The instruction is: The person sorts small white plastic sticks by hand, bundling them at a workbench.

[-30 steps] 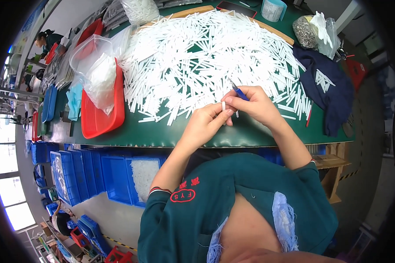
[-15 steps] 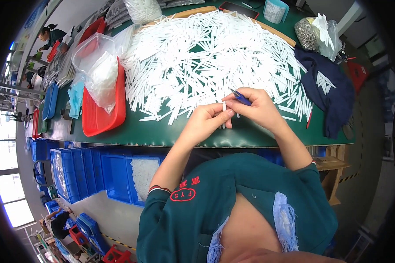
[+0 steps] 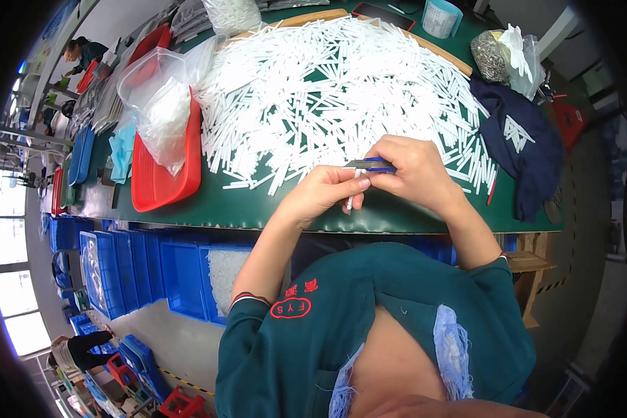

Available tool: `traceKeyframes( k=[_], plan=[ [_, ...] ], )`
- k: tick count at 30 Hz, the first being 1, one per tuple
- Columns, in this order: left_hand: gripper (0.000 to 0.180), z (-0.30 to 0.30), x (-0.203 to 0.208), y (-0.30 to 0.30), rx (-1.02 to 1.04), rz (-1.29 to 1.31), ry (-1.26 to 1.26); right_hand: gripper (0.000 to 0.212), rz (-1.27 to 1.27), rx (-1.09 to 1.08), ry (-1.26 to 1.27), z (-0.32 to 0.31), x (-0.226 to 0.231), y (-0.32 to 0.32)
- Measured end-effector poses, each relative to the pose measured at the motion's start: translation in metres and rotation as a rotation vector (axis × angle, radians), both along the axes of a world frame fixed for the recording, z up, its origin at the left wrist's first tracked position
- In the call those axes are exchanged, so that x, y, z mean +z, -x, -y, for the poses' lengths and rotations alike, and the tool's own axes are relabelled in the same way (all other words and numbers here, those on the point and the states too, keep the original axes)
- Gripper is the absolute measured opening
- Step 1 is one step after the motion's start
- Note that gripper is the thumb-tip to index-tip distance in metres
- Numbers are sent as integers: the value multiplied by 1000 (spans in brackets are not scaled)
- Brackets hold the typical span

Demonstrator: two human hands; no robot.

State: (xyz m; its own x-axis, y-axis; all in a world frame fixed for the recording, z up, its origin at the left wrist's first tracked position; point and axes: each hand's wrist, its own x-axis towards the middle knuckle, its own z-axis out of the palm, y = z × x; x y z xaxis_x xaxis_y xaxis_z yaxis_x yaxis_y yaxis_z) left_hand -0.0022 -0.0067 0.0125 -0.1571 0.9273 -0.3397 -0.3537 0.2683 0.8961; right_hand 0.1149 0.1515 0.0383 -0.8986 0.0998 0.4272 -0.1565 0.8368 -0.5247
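Note:
My left hand (image 3: 319, 193) pinches a short white plastic tube (image 3: 350, 202) upright between thumb and fingers, over the front edge of the green table. My right hand (image 3: 412, 171) is closed on a blue-handled utility knife (image 3: 379, 165). Its thin grey blade points left and lies across the upper end of the tube, just above my left thumb. Whether the blade touches the tube, I cannot tell. Beyond both hands spreads a wide heap of similar white tubes (image 3: 279, 104).
Left of the heap, a red basket (image 3: 167, 198) holds a clear plastic bag (image 3: 164, 118). A dark blue cloth (image 3: 519, 157) with several tubes on it lies at the right. Wooden strips (image 3: 439, 52) border the heap's far side. Blue crates (image 3: 184, 285) stand below the table.
My right hand has turned the knife so its blade now points left across the tube instead of up and away. The left hand has shifted slightly left and nearer.

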Motion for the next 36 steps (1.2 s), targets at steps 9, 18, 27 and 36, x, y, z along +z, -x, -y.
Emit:
traceKeyframes(
  k=[9,18,27,36],
  plan=[
    [32,3,-1,3,0,69,-102,20,147,-245,317,-14,-10,-7],
    [21,35,89,73,346,-1270,-172,28,55,-604,45,-82,-58,-20],
    [29,85,162,206,424,-2358,731,39,189,-754,66,-111,-46,-16],
    [41,7,83,136,29,-1888,68,48,364,-875,-103,-138,-57,-13]
  ],
)
